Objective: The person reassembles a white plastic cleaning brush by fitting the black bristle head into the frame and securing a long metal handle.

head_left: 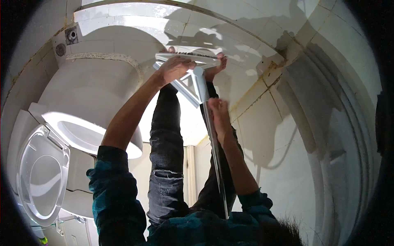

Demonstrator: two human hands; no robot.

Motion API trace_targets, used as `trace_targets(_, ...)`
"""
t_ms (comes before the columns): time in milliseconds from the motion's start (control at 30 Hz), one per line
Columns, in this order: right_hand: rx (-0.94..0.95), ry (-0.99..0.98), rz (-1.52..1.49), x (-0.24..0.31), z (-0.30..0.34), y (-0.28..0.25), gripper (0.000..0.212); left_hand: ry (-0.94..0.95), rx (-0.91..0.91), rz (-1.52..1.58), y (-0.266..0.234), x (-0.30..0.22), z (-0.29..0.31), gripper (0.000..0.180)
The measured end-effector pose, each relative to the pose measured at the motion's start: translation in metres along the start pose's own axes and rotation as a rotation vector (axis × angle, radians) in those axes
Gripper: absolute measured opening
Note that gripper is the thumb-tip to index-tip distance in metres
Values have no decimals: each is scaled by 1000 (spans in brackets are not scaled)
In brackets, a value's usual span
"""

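Note:
A white and grey floor scrub brush with a triangular frame head [198,73] is held in front of my legs. Dark bristles line the far edge of the head, and a grey strip runs along its lower left side. My left hand [176,69] is closed on the head's frame near the bristle side. A long shiny metal pole [214,151] runs from the head back toward my body. Just below the joint, my right hand [218,117] is wrapped around this pole, slightly blurred. The fingers' far sides are hidden in both hands.
A white toilet [88,88] stands at the left, its seat and lid [43,176] raised. Beyond it are a round floor drain [60,50] and a metal pipe fitting [72,35]. My bare foot [221,63] is behind the brush. Stained tile walls [271,123] close in on the right.

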State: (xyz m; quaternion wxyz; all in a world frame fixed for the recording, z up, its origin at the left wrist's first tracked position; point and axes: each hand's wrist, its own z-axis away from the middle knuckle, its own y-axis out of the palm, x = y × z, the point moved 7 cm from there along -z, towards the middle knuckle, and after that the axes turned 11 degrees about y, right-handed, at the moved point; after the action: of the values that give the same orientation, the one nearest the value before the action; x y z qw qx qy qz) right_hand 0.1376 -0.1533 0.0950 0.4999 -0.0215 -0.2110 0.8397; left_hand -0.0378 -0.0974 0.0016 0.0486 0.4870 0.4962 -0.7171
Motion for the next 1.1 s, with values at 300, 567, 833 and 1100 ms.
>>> trace_targets(300, 322, -809, 649, 152, -58, 11, 23, -43, 14, -116, -57, -19, -28, 29)
trace_targets(567, 1, -1198, 1380, 194, -20, 19, 14, -71, -133, -92, -79, -23, -30, 36)
trace_targets(833, -182, -1193, 1071, 220, 0, -6, 27, -203, -80, -233, -104, -37, -56, 48)
trace_targets(1100, -137, -1169, 1129, 235, 45, -23, 38, -338, -207, -387, -151, -62, -58, 51)
